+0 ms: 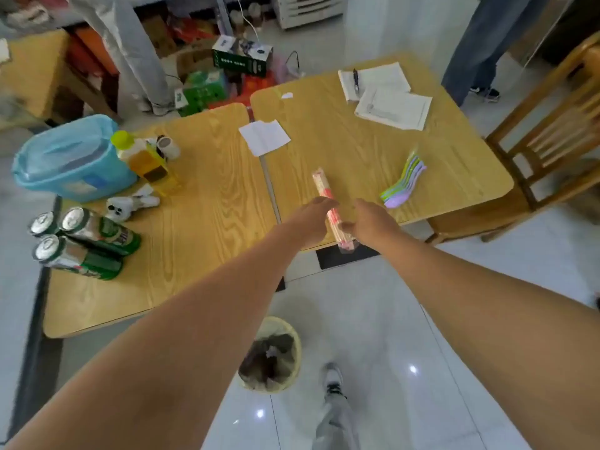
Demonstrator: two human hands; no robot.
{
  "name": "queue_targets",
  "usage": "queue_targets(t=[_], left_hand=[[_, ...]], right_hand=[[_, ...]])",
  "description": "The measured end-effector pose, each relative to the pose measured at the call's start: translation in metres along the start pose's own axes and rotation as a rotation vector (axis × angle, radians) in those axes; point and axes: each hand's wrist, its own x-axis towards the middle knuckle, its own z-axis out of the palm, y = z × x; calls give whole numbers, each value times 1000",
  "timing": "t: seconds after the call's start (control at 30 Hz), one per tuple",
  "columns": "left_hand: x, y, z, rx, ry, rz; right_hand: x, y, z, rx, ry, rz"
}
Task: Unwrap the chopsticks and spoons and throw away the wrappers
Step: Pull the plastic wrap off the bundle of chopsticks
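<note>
Chopsticks, wrapped, lie at table edge between left hand and right hand; both open, neither gripping. Best to pinch the overhanging near end. Spoons sit just right.

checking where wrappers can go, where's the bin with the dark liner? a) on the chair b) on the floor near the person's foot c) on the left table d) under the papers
b: the bin stands on the tiled floor beside the shoe, below the table edge.
</note>
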Motion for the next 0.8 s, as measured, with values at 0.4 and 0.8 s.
queue_targets(t=[0.4,0.8], left_hand=[[66,-41,25,-33,-43,-8],[53,-53,50,-15,74,38]], right_hand=[[67,-14,37,-96,-80,135],[61,-19,36,243,-180,203]])
